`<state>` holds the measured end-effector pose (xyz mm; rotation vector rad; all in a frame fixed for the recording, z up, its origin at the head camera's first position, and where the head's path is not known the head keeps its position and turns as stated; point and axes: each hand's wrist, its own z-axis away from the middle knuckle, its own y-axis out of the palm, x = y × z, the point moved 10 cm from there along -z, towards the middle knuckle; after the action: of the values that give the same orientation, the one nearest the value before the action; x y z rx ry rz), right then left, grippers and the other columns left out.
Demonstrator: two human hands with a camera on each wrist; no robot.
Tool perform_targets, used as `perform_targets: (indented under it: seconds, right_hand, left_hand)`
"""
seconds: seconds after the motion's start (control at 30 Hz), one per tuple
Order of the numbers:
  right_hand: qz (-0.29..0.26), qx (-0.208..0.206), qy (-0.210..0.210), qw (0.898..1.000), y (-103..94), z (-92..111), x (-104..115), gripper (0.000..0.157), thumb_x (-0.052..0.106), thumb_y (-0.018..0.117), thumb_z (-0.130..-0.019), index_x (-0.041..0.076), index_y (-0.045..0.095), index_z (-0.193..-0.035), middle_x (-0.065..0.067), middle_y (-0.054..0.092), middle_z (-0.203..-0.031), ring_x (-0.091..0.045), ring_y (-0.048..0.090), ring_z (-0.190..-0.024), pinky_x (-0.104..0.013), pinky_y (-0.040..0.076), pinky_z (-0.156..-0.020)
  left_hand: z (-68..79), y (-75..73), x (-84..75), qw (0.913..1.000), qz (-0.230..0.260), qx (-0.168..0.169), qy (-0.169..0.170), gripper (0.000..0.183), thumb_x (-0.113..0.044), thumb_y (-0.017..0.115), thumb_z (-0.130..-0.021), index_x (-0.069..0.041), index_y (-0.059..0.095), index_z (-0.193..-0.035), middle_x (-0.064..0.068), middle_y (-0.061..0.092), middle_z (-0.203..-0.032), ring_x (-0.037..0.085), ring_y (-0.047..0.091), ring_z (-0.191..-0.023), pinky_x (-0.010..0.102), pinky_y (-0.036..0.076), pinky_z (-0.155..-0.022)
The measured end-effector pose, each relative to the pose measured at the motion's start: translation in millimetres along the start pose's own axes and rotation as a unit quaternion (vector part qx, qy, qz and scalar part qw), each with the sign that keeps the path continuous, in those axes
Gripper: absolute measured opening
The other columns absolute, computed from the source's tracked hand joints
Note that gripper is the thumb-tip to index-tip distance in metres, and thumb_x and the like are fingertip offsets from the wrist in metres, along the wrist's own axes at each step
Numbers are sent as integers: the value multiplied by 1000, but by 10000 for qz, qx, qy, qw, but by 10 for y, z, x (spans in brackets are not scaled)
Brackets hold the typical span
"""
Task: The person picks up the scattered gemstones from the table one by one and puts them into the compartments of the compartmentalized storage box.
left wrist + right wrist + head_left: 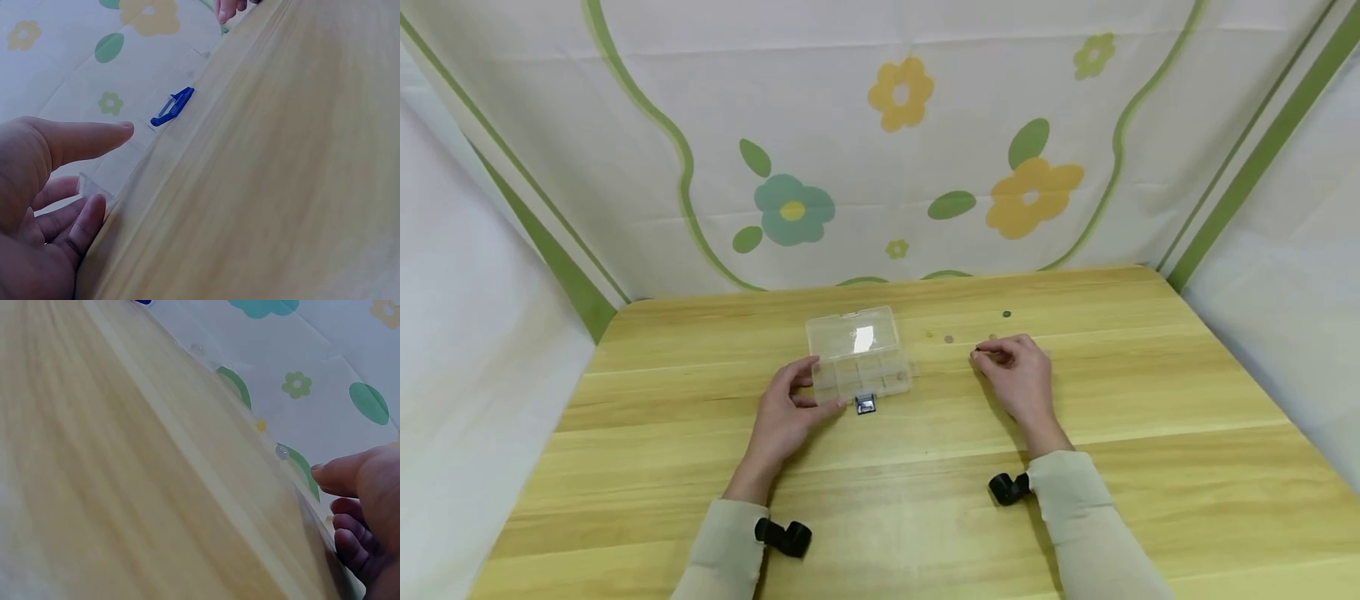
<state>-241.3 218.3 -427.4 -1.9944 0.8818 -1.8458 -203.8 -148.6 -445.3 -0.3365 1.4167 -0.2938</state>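
A clear plastic compartment box (861, 379) stands on the table with its lid (852, 333) raised at the back. Its blue latch (866, 404) hangs at the front; the left wrist view also shows this blue latch (174, 107). My left hand (786, 412) holds the box's left end, thumb along the front and fingers around the side. To the right, my right hand (1018, 379) pinches a tiny dark bead (977, 350) between thumb and forefinger, just above the table. In the right wrist view the thumb (340, 475) shows, but the bead is hidden.
Several small beads lie beyond the right hand: a yellow bead (930, 334), a greyish clear bead (949, 339), an orange bead (992, 337) and a dark green bead (1007, 314). A flowered cloth (850, 150) hangs behind the wooden table (887, 517).
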Motion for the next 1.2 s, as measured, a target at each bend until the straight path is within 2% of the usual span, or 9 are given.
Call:
perform_targets:
  seconds: [0.23,0.5,0.87,1.2]
  right_hand:
    - [2,127,-34,9999,53,8,38,20,21,79,-100,8,82,-114,-13,67,-122,-27,65,-105,-33,52,-88]
    - [-113,294,-254,9992,174,39,165,18,22,81,-98,11,83,-112,-11,68,-113,-25,64,-100,-35,52,-86]
    - [-363,520,-14,9980,318,27,185,20,28,81,-98,15,84,-113,-8,69,-112,-23,63,-97,-38,51,-86]
    - [-648,599,43,9961,411,17,284,18,26,82,-97,14,84,-111,-8,68,-116,-24,64,-99,-37,52,-86]
  left_hand:
    - [0,-7,0,10000,-17,-22,-2,82,-16,92,-85,-18,52,-157,14,60,-141,29,65,-110,32,54,-93]
    - [5,-7,4,10000,66,-37,-25,82,-15,93,-84,-18,54,-156,16,60,-139,29,65,-107,33,55,-91]
    - [18,-41,-6,9999,123,10,-20,79,-16,93,-85,-18,56,-155,13,59,-146,30,66,-109,32,54,-91]
    - [15,-43,-25,9999,102,-12,-3,79,-16,93,-85,-19,56,-155,13,60,-146,32,65,-115,33,53,-94]
